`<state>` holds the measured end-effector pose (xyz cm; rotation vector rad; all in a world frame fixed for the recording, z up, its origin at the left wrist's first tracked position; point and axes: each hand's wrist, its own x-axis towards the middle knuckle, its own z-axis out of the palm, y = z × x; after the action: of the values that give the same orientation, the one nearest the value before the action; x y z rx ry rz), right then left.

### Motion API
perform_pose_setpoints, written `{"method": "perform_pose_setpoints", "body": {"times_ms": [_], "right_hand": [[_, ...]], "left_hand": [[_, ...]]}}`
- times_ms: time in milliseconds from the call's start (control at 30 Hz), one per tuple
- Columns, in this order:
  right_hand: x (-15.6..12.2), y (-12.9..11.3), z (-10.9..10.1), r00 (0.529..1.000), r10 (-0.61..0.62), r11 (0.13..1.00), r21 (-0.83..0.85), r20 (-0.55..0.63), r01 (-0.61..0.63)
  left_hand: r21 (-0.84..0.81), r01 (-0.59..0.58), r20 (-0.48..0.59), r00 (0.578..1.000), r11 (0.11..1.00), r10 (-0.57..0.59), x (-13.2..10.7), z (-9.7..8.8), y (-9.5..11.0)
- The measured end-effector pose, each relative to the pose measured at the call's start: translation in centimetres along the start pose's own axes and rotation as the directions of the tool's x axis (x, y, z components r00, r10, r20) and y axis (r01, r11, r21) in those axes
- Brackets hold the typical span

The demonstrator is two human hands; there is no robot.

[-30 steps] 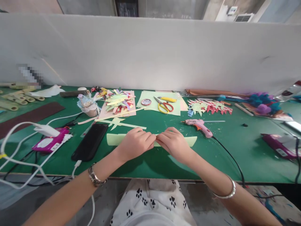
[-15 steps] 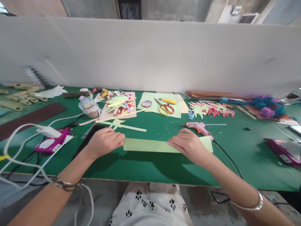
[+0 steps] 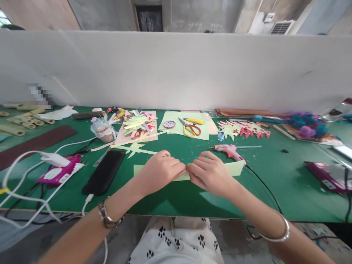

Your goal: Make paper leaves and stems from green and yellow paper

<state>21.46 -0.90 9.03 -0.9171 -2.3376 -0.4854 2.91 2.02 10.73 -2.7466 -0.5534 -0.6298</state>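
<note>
A long pale green paper strip (image 3: pixel 236 168) lies on the green table (image 3: pixel 275 190) in front of me. My left hand (image 3: pixel 161 172) and my right hand (image 3: pixel 210 173) meet at its middle, fingers curled and pressing on the paper, fingertips almost touching. The strip's ends stick out to the left and right of my hands. A pink glue gun (image 3: pixel 228 149) lies just beyond my right hand. A black phone (image 3: pixel 104 171) lies to the left of my left hand.
Further back are a pile of cut coloured paper shapes (image 3: pixel 139 123), yellow-red scissors (image 3: pixel 188 127) on green sheets, red and green cut pieces (image 3: pixel 243 128). Pink devices (image 3: pixel 59 172) with white cables sit left, another (image 3: pixel 328 172) right. A white partition (image 3: pixel 176 69) closes the back.
Half a second ago my hands were apart at the strip's two ends; now they have come back together at its middle, as they were one second ago.
</note>
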Motion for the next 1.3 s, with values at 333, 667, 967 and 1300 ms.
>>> {"method": "perform_pose_setpoints", "body": {"times_ms": [333, 667, 967, 1300], "right_hand": [[-0.4, 2.2, -1.1, 0.996, 0.072, 0.995, -0.069, -0.053, -0.076], [-4.7, 5.7, -4.6, 0.956, 0.269, 0.952, -0.123, -0.114, -0.282], [0.8, 2.2, -4.1, 0.955, 0.091, 0.987, 0.1, 0.283, -0.124], [2.7, 1.3, -3.3, 0.972, 0.077, 0.98, 0.162, 0.223, -0.114]], "left_hand": [[-0.308, 0.087, 0.089, 0.994, 0.947, -0.062, -0.1, -1.8, -1.7], [-0.169, 0.075, 0.108, 0.993, 0.983, -0.057, -3.0, -5.1, -4.9], [0.032, -0.092, 0.066, 0.994, 0.995, 0.09, -0.5, -5.6, -4.0], [0.334, -0.129, -0.152, 0.97, 0.934, 0.188, 1.1, -3.0, -2.0]]}}
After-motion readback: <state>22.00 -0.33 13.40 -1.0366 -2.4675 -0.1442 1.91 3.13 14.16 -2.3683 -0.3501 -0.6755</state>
